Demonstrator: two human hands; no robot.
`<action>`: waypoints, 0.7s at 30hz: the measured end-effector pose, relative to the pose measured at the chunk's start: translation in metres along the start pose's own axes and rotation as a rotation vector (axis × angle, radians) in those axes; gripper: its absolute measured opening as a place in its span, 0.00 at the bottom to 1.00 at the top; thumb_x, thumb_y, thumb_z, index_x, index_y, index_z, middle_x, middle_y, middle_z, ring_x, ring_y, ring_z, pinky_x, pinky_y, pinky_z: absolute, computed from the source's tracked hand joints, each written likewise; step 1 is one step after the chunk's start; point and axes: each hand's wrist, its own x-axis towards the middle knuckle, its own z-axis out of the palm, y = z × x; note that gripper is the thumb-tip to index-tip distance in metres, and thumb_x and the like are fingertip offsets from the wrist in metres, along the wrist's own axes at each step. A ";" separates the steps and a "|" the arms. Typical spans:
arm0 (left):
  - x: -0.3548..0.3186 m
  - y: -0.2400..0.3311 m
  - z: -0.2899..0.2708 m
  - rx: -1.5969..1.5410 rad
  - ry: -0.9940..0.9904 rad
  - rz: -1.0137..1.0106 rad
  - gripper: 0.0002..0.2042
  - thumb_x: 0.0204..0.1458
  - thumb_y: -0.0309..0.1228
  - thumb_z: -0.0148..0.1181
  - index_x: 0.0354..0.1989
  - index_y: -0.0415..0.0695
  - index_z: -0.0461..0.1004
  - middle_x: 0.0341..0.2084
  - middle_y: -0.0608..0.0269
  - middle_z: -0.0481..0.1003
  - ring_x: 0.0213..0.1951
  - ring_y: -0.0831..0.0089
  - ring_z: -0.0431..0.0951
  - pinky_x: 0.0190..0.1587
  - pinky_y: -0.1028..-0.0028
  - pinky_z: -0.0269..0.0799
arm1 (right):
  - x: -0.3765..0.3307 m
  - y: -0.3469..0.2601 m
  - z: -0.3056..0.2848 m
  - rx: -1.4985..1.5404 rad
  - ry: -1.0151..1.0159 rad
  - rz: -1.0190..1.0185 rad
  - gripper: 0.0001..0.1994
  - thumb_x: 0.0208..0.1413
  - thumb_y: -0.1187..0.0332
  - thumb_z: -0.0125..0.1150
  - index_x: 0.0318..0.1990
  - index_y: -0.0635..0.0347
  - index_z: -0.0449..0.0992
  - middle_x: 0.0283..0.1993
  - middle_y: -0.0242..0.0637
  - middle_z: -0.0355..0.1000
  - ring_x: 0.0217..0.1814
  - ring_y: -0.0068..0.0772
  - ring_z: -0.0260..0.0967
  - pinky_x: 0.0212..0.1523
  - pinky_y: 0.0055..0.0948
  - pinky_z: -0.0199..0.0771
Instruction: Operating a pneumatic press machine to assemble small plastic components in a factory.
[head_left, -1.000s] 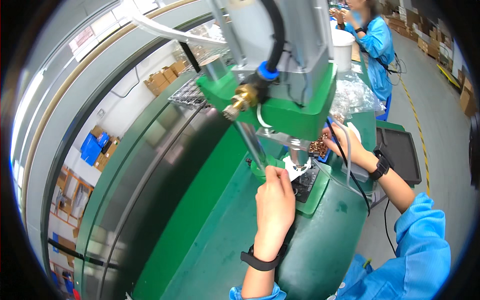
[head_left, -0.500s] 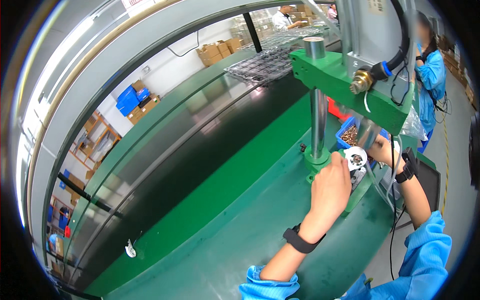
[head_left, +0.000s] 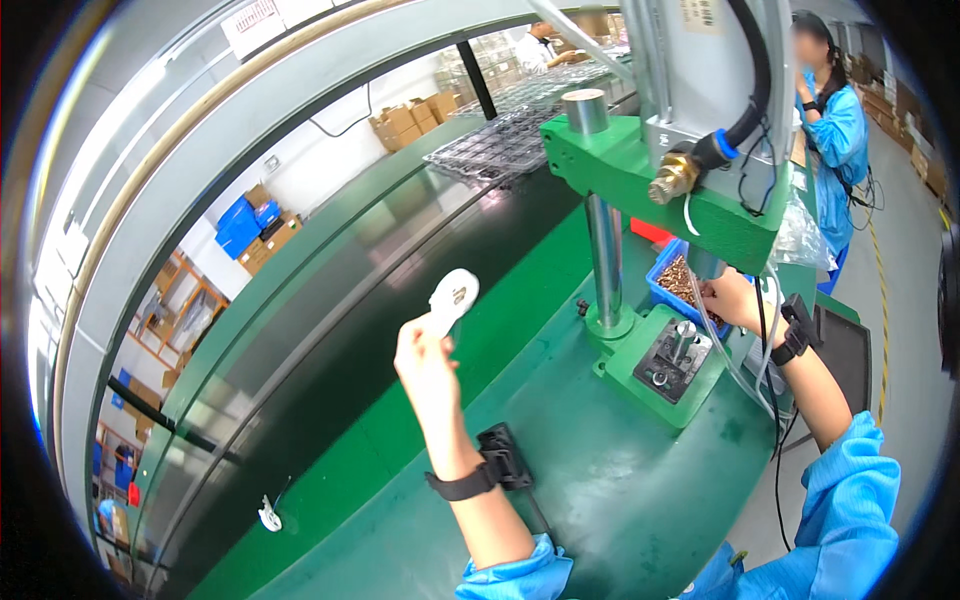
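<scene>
Out over the dark belt, my left hand (head_left: pixel 428 365) pinches a white rounded plastic part (head_left: pixel 457 291) by its narrow end. The part has a metal piece at its middle. At the right, my right hand (head_left: pixel 735 303) reaches into a blue bin (head_left: pixel 655 287) of small copper-coloured metal pieces (head_left: pixel 677 279). Its fingers are curled among the pieces; whether they grip one is hidden. Between my hands stands a green bench press (head_left: pixel 655 165). On its base lies a dark fixture plate (head_left: pixel 660 374) with an upright metal pin (head_left: pixel 684 337) and no white part on it.
Another white part (head_left: pixel 269 515) lies on the green strip at the lower left. Black wire racks (head_left: pixel 495 150) stand farther along the line. Hoses and cables (head_left: pixel 770 350) hang beside my right forearm. A co-worker in blue (head_left: pixel 838 135) stands at the far right.
My left hand has carried the white part from the press base leftward over the belt, baring the fixture. My right hand stays at the bin. The view has shifted slightly.
</scene>
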 end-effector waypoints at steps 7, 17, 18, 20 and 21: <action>0.013 -0.098 -0.041 0.689 0.137 -0.207 0.13 0.54 0.34 0.46 0.45 0.44 0.70 0.37 0.55 0.75 0.40 0.65 0.74 0.46 0.67 0.65 | -0.002 -0.039 -0.006 -0.026 0.031 -0.002 0.05 0.41 0.72 0.57 0.24 0.64 0.75 0.21 0.47 0.70 0.26 0.45 0.70 0.30 0.36 0.68; 0.009 -0.016 -0.094 0.669 0.027 -0.070 0.24 0.54 0.47 0.45 0.53 0.42 0.65 0.51 0.50 0.66 0.55 0.60 0.64 0.57 0.68 0.57 | -0.008 0.020 0.004 0.051 0.231 -0.089 0.07 0.41 0.69 0.53 0.25 0.63 0.67 0.23 0.49 0.67 0.29 0.49 0.67 0.30 0.39 0.66; 0.010 -0.009 -0.101 0.756 0.033 -0.083 0.25 0.54 0.48 0.45 0.53 0.41 0.64 0.51 0.49 0.65 0.55 0.60 0.64 0.57 0.68 0.56 | -0.008 0.039 0.008 0.038 0.266 -0.123 0.06 0.42 0.69 0.52 0.25 0.63 0.67 0.22 0.49 0.67 0.28 0.49 0.67 0.29 0.40 0.66; 0.029 -0.025 -0.170 0.991 0.113 -0.173 0.29 0.52 0.49 0.46 0.55 0.39 0.61 0.53 0.42 0.62 0.56 0.55 0.61 0.57 0.65 0.55 | 0.019 0.030 0.040 0.081 0.245 -0.174 0.06 0.42 0.69 0.51 0.25 0.63 0.67 0.21 0.49 0.66 0.27 0.50 0.66 0.28 0.41 0.66; 0.039 -0.037 -0.184 1.157 0.088 -0.328 0.31 0.50 0.51 0.47 0.58 0.42 0.58 0.53 0.40 0.60 0.56 0.50 0.60 0.57 0.62 0.55 | 0.012 0.028 0.026 0.038 0.223 -0.159 0.07 0.43 0.70 0.50 0.26 0.64 0.65 0.22 0.50 0.66 0.28 0.51 0.66 0.28 0.42 0.65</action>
